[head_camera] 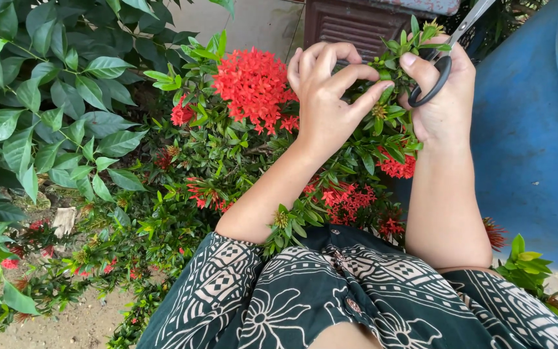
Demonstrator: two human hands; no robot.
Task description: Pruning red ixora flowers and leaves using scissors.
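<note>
Pinched between thumb and forefinger of the left hand (323,103) is a thin leafy green sprig (392,61) at the top of the flowering shrub, the remaining fingers curled loosely above it. Right beside it, the right hand (444,97) has its grip clenched on a pair of scissors with black plastic loop handles and silver metal blades (450,45); the thumb passes through one black loop and the fingers wrap behind the other. Those scissors run on a slanted long axis, handles low near the palm and blades pointing up and to the right, away from the person, until the tips leave the top edge of the view; whether the blades are parted cannot be told. Both hands sit close together over the sprig, which stands roughly upright between them. Just left of the left hand, a large rounded cluster of small red flowers (253,84) tops the shrub, and smaller red clusters (347,200) lie beneath the forearms. Broad dark green leaves (46,103) fill the left side. A blue barrel wall (531,142) rises at the right, and a dark patterned garment (330,297) spreads across the bottom.
</note>
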